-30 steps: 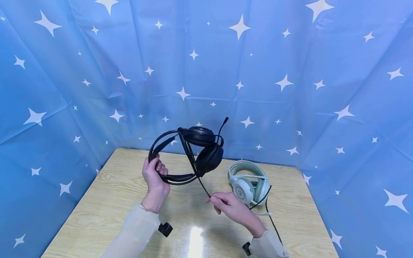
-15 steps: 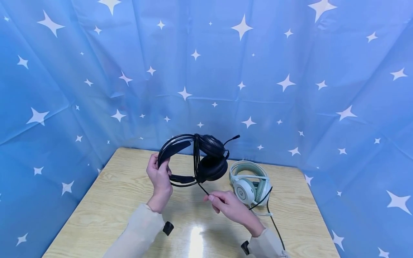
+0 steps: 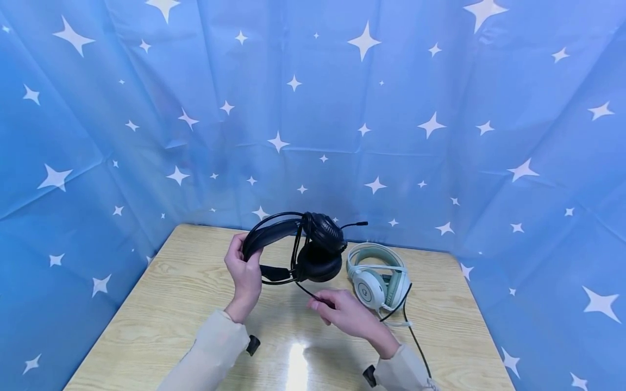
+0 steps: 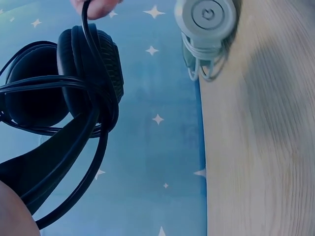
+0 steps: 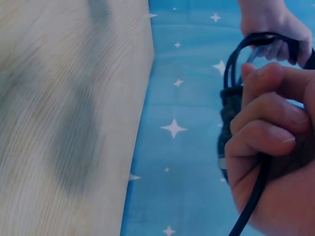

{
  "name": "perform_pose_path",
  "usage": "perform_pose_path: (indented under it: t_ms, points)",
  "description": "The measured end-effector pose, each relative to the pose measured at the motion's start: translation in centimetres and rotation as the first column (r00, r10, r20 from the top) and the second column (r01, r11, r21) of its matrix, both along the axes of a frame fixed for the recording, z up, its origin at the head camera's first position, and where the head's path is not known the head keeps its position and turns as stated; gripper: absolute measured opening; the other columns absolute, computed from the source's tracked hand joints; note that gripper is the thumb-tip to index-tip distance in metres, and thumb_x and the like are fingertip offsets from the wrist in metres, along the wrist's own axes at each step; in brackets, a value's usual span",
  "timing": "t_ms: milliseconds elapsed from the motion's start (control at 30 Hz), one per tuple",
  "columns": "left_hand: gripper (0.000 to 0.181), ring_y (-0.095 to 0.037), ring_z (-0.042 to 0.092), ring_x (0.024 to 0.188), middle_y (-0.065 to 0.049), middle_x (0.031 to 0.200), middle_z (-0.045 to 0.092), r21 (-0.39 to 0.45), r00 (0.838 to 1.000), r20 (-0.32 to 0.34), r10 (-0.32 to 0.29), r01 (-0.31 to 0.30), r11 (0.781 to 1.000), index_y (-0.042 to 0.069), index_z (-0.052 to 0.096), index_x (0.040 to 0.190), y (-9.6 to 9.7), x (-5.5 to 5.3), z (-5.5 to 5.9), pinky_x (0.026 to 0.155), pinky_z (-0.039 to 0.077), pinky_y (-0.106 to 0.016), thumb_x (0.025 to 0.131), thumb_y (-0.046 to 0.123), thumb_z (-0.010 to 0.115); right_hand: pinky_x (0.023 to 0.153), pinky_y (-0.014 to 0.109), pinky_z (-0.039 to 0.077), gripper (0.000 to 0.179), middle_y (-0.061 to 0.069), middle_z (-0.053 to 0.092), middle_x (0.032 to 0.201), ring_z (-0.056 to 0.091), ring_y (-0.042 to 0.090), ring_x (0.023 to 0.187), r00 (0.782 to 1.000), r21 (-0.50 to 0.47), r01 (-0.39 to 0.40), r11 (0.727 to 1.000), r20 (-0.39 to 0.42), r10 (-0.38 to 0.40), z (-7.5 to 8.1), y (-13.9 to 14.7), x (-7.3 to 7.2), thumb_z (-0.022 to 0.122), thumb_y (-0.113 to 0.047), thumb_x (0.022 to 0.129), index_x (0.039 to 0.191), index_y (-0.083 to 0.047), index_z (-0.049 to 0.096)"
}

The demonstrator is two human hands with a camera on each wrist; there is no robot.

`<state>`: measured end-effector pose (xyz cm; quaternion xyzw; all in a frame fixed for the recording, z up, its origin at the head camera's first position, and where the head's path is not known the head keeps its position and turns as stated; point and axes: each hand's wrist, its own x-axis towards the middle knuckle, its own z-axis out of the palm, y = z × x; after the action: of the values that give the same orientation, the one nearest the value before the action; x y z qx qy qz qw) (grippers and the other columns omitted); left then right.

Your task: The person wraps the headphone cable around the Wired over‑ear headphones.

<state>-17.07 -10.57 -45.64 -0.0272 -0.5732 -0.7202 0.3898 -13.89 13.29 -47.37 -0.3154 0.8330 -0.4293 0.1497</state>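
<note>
A black headset (image 3: 320, 263) with a thin microphone boom is held up above the table, its ear cups toward the right. My left hand (image 3: 245, 274) grips it by the headband (image 3: 271, 234). Black cable (image 4: 44, 84) is wound across the headset beside the ear cups, as the left wrist view shows. My right hand (image 3: 347, 315) pinches a length of that cable (image 3: 307, 291) below the cups. In the right wrist view its fingers (image 5: 266, 132) are curled, and the cable (image 5: 253, 199) runs out beneath them.
A white and pale green headset (image 3: 369, 290) lies on the wooden table (image 3: 161, 304), right of my right hand. A black cable (image 3: 415, 342) passes beside it toward the table's front. Behind stands a blue curtain (image 3: 323, 108) with white stars.
The black headset has tilted, swinging its microphone down to the right, and moved slightly right and lower with my left hand. My right hand stays nearly in place on the cable.
</note>
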Motion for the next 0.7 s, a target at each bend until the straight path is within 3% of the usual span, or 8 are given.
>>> perform_pose_path:
  t_ms: [200, 400, 700]
  points:
    - [0.020, -0.006, 0.061, 0.081, 0.001, 0.088, 0.066, -0.136, 0.998, -0.020, 0.061, -0.063, 0.989, -0.013, 0.063, 0.096, -0.1, 0.0, -0.6, 0.076, 0.049, -0.017, 0.076, -0.017, 0.061, 0.057, 0.022, 0.039, 0.024, -0.011, 0.050, 0.060, 0.039, 0.002, 0.050, 0.999, 0.058, 0.015, 0.998, 0.038, -0.017, 0.6, 0.0, 0.1, 0.055, -0.027, 0.107, 0.087, -0.017, 0.066]
    - [0.027, -0.007, 0.061, 0.079, -0.016, 0.085, 0.071, -0.295, 0.986, -0.058, 0.156, -0.166, 0.941, -0.005, 0.068, 0.095, -0.3, 0.0, -1.4, 0.075, 0.046, -0.014, 0.070, -0.014, 0.068, 0.056, 0.025, 0.040, 0.025, -0.009, 0.051, 0.056, 0.041, 0.006, 0.047, 0.996, 0.117, 0.024, 0.993, 0.080, -0.034, 1.6, 0.5, 0.4, 0.051, -0.021, 0.108, 0.096, -0.017, 0.072]
    - [0.027, -0.012, 0.063, 0.069, -0.011, 0.079, 0.072, -0.403, 0.974, -0.104, 0.201, -0.226, 0.887, 0.000, 0.069, 0.091, -0.7, -0.1, -2.2, 0.068, 0.047, -0.018, 0.066, -0.007, 0.073, 0.051, 0.024, 0.034, 0.031, -0.006, 0.048, 0.057, 0.034, 0.007, 0.046, 0.994, 0.070, 0.014, 0.997, 0.111, -0.021, 3.6, 1.6, 0.4, 0.050, -0.030, 0.109, 0.092, -0.014, 0.070]
